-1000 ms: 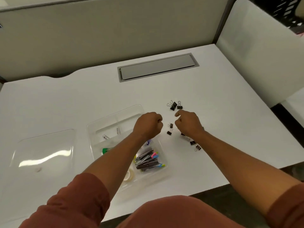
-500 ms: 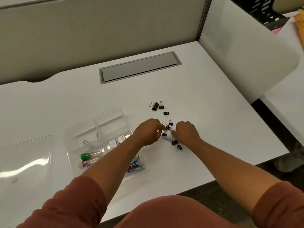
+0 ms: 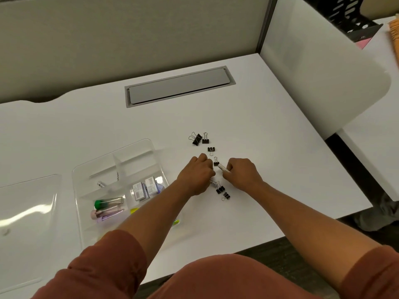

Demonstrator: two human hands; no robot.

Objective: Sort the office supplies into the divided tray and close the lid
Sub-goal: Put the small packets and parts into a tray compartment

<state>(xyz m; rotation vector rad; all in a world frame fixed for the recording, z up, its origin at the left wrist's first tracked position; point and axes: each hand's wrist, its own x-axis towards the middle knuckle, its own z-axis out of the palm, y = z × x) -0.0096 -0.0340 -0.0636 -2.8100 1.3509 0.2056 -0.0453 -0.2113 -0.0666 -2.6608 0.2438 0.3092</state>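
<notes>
Several black binder clips lie scattered on the white desk, among them a pair (image 3: pixel 197 138) at the back, one (image 3: pixel 211 149) nearer me and two (image 3: pixel 220 189) by my wrists. My left hand (image 3: pixel 197 175) is curled in a fist among them and seems to hold clips, though its palm is hidden. A small white end (image 3: pixel 213 182) peeks out beneath it. My right hand (image 3: pixel 243 174) pinches a short white tube (image 3: pixel 222 168). The clear divided tray (image 3: pixel 75 180) on the left holds a green-capped tube (image 3: pixel 108 202), a pink tube (image 3: pixel 103 213) and small boxes (image 3: pixel 144 189).
The tray's clear lid (image 3: pixel 28 212) lies flat at the far left. A grey cable hatch (image 3: pixel 179 86) is set into the desk behind. A white partition (image 3: pixel 319 72) borders the desk's right side. The desk's front edge runs close to my forearms.
Both hands have come down from above the desk onto the loose clips. My right hand has picked up the white tube. The camera has swung right, so everything sits further left.
</notes>
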